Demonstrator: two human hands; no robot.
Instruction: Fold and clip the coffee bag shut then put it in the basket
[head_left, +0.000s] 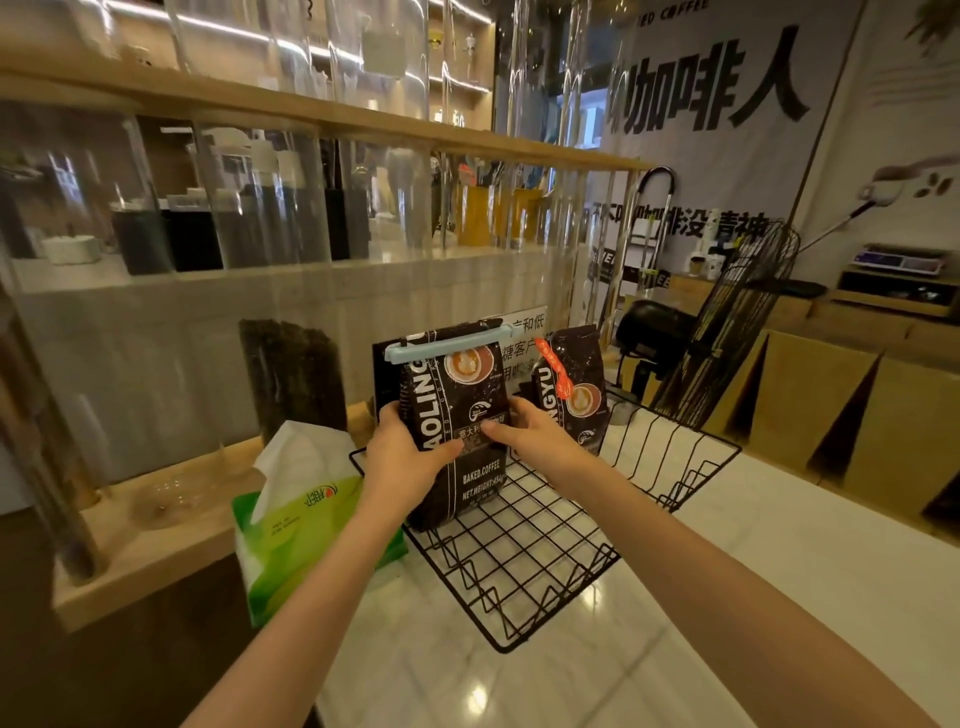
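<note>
A black coffee bag (457, 395) stands upright at the left end of the black wire basket (550, 587), its folded top closed by a pale blue clip (449, 343). My left hand (405, 452) grips the bag's left side. My right hand (530, 434) grips its right side, thumb on the front label. A second black coffee bag (574, 384) with an orange clip (553, 366) stands in the basket just behind and to the right.
A green tissue pack (296, 519) lies left of the basket on the white counter (727, 571). A wooden ledge (156, 545) with clear tubes runs along the left. A folded black wire rack (727, 322) leans behind the basket, with cardboard boxes (831, 410) at the right.
</note>
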